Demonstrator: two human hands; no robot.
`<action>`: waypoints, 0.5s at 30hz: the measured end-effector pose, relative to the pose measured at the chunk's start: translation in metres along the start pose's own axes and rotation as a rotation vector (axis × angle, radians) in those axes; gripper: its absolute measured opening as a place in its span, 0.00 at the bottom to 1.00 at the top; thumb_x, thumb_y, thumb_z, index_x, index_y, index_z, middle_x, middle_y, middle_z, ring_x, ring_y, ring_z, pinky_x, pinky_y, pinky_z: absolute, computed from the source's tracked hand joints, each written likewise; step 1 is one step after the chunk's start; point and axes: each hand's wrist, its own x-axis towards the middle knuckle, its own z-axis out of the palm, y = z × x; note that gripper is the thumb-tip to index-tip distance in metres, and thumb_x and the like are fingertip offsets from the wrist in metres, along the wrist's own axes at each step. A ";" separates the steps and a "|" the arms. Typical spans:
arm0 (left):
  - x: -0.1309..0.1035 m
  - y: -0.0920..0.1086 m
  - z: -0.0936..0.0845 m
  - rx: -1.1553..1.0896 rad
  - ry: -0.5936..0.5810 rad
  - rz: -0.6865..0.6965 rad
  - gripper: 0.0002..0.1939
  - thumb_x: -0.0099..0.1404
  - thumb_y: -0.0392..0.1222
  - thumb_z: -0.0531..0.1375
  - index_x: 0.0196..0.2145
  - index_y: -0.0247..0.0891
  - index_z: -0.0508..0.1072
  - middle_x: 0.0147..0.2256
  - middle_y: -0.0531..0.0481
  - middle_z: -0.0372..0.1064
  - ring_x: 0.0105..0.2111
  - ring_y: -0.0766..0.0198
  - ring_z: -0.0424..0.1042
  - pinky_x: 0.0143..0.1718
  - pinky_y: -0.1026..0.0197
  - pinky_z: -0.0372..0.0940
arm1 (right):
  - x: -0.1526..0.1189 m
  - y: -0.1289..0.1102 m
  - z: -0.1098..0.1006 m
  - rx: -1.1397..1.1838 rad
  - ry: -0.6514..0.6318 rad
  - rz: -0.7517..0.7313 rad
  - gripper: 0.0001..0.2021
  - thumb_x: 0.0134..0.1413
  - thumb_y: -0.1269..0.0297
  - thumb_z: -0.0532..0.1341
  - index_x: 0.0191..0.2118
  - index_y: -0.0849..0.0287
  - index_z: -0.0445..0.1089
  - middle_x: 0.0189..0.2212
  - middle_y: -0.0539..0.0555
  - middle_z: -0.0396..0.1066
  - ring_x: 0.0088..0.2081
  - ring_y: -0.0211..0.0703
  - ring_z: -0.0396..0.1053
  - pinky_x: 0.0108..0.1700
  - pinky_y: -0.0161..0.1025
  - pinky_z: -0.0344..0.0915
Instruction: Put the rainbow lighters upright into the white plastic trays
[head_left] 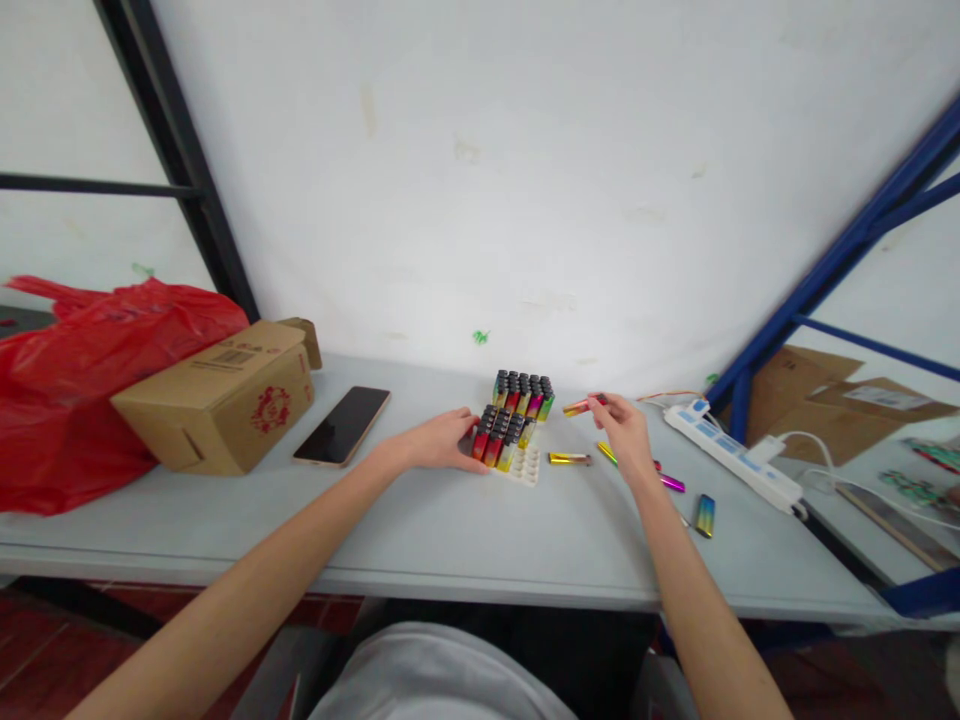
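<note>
Several metallic-coloured lighters (493,445) with black tops stand upright in a white tray (529,467) with rounded slots, and the tray's front right slots are bare. At its left side my left hand (448,440) grips the tray, thumb near the front corner and fingers behind. My right hand (621,425) pinches a red and gold lighter (576,408) by one end, above the table to the right of the tray. Beneath and around this hand lie loose lighters: a gold one (570,459), a purple one (672,483) and a blue-yellow one (704,516). Right behind the tray stands another block of upright lighters (523,393).
On the left of the grey table (450,535) are a phone (343,426), a cardboard box (217,400) and a red plastic bag (75,400). A white power strip (735,455) with cords runs along the right, near a blue metal frame (817,280). A white wall rises behind.
</note>
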 end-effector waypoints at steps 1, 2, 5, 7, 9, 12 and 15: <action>0.000 0.000 0.000 -0.003 -0.001 -0.002 0.34 0.53 0.70 0.69 0.42 0.38 0.74 0.41 0.44 0.71 0.41 0.50 0.72 0.45 0.53 0.68 | -0.001 -0.003 0.005 0.085 0.008 0.018 0.24 0.54 0.40 0.67 0.41 0.59 0.76 0.23 0.48 0.67 0.27 0.42 0.64 0.32 0.40 0.62; -0.001 0.001 -0.001 -0.002 -0.003 -0.004 0.34 0.53 0.70 0.69 0.43 0.38 0.74 0.42 0.44 0.71 0.41 0.50 0.72 0.45 0.53 0.68 | -0.002 -0.006 0.010 0.154 -0.008 0.032 0.23 0.55 0.40 0.67 0.40 0.58 0.76 0.23 0.48 0.67 0.27 0.41 0.63 0.32 0.39 0.62; -0.001 0.001 -0.001 0.004 -0.010 -0.004 0.34 0.54 0.70 0.69 0.43 0.38 0.74 0.42 0.43 0.71 0.42 0.50 0.72 0.45 0.53 0.68 | -0.009 -0.015 0.023 0.281 -0.115 0.059 0.23 0.55 0.38 0.66 0.36 0.56 0.73 0.28 0.51 0.70 0.30 0.42 0.66 0.34 0.40 0.67; -0.001 0.001 -0.001 0.005 -0.012 0.000 0.34 0.54 0.70 0.69 0.43 0.37 0.74 0.43 0.43 0.71 0.42 0.49 0.73 0.46 0.53 0.68 | -0.014 -0.020 0.030 0.326 -0.190 0.089 0.24 0.55 0.36 0.65 0.36 0.55 0.70 0.32 0.53 0.73 0.34 0.44 0.71 0.37 0.42 0.71; -0.001 0.001 -0.001 0.007 -0.012 0.003 0.34 0.54 0.70 0.69 0.44 0.37 0.74 0.43 0.43 0.71 0.42 0.49 0.73 0.46 0.53 0.68 | -0.020 -0.024 0.034 0.358 -0.272 0.147 0.24 0.57 0.34 0.63 0.37 0.53 0.66 0.34 0.54 0.75 0.36 0.47 0.75 0.38 0.44 0.74; -0.001 0.001 -0.001 0.007 -0.015 0.009 0.33 0.55 0.69 0.69 0.44 0.37 0.75 0.42 0.44 0.71 0.42 0.50 0.72 0.46 0.53 0.68 | -0.024 -0.027 0.037 0.381 -0.366 0.210 0.24 0.60 0.33 0.61 0.39 0.51 0.63 0.29 0.51 0.74 0.33 0.47 0.76 0.36 0.44 0.75; -0.001 0.002 -0.002 0.001 -0.015 0.011 0.33 0.55 0.68 0.69 0.44 0.37 0.74 0.42 0.44 0.71 0.42 0.50 0.72 0.46 0.53 0.67 | -0.024 -0.027 0.039 0.379 -0.340 0.168 0.24 0.58 0.34 0.64 0.38 0.51 0.63 0.21 0.44 0.62 0.25 0.41 0.68 0.30 0.39 0.71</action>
